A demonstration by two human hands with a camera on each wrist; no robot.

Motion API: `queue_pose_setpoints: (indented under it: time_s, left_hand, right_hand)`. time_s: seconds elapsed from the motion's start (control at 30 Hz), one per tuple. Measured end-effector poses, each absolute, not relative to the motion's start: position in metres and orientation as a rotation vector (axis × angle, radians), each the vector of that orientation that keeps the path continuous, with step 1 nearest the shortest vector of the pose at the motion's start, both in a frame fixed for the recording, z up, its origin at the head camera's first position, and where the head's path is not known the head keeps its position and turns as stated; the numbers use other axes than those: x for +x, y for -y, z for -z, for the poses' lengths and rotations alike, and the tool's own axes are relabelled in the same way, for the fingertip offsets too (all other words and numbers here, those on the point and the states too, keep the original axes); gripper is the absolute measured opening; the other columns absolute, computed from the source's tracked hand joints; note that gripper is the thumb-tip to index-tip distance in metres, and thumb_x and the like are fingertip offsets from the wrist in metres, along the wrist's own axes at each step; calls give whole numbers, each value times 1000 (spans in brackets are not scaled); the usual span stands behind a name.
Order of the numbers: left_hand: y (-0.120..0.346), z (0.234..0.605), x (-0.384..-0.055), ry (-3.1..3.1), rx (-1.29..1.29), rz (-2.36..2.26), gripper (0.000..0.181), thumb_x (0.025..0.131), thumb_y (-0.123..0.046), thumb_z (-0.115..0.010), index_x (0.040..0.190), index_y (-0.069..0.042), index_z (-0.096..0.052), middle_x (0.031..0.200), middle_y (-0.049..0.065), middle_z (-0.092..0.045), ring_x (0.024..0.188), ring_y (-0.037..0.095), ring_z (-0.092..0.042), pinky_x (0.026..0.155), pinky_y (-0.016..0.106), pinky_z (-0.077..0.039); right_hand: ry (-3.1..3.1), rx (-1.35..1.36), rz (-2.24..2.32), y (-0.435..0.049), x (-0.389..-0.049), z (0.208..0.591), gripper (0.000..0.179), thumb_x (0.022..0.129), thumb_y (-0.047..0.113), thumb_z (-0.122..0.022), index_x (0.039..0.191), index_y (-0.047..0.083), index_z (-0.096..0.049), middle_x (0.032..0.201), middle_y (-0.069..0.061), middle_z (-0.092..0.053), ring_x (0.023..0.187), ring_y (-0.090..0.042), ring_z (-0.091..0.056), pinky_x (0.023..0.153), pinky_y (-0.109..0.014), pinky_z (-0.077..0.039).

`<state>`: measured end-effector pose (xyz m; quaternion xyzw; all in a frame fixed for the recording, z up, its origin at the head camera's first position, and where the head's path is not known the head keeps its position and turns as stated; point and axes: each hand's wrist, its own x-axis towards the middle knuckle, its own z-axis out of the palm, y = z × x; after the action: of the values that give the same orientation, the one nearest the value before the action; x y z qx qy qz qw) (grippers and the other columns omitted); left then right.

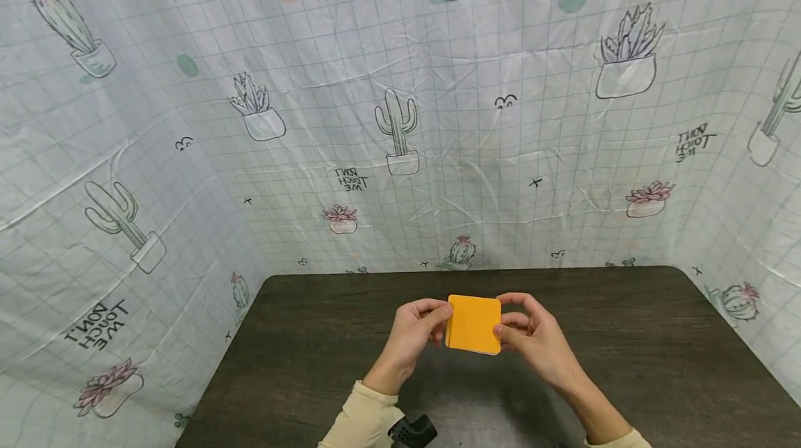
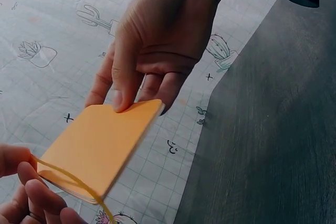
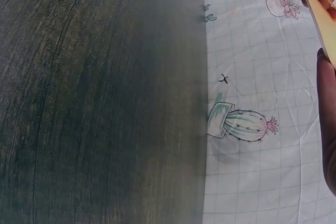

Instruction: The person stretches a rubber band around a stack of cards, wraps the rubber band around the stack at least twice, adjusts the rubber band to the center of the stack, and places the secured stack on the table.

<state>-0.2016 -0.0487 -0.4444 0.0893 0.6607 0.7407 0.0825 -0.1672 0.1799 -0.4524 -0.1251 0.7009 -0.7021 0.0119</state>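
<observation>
Above a dark wood-grain table (image 1: 300,350), the right hand (image 1: 539,341) pinches a square yellow-orange notebook (image 1: 473,325) by one edge. The left hand (image 1: 409,334), near the opposite edge, grips a thin yellow band (image 2: 68,174).

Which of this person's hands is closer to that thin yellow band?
The left. The left hand touches the yellow band beside the orange notebook; the right hand grips the notebook's opposite side, apart from the band.

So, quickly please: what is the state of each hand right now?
Left hand: closed, holding the yellow band.
Right hand: closed, holding the orange notebook.
</observation>
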Motion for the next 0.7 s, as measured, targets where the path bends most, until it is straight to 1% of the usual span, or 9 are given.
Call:
queue_pose_setpoints:
  time_s: [0.2, 0.33, 0.43, 0.57, 0.7]
  left_hand:
    - [50, 443, -204, -1991, 233, -2236, 21, 95, -12, -70, 99, 9, -71, 67, 2, -55, 56, 12, -47, 55, 22, -46]
    - [52, 442, -205, -1989, 202, -2246, 21, 95, -11, -70, 100, 9, -71, 67, 2, -56, 56, 12, -49, 56, 22, -48]
    - [52, 440, -204, -1985, 193, -2249, 22, 95, -11, -70, 101, 11, -70, 67, 1, -57, 55, 11, -50, 56, 22, -49]
    - [52, 437, -202, -1971, 194, -2275, 22, 95, -9, -69, 102, 11, -70, 66, 1, -56, 54, 11, -49, 54, 22, -48]
    - [51, 434, -201, -1916, 189, -2301, 22, 95, -10, -69, 102, 11, -70, 66, 0, -56, 54, 11, -47, 54, 23, -47]
  right_hand:
    - [-2182, -399, 2171, -178, -167, 454, 47, 96, -2, -65, 136, -5, -42, 108, -30, -67, 85, -30, -71, 72, -41, -60]
    - [-2201, -406, 2177, -177, -167, 453, 46, 96, -2, -65, 136, -5, -42, 108, -30, -67, 85, -31, -71, 71, -42, -60]
    - [-2248, -390, 2217, -176, -167, 451, 46, 95, -2, -66, 136, -4, -43, 107, -28, -68, 84, -29, -71, 71, -41, -60]
    - [-2346, -376, 2337, -177, -169, 447, 46, 95, -3, -66, 135, -4, -44, 101, -20, -70, 80, -24, -71, 71, -34, -60]
    - [-2339, -407, 2451, -175, -170, 448, 44, 95, -5, -65, 133, -6, -44, 98, -11, -72, 76, -20, -70, 73, -31, -59]
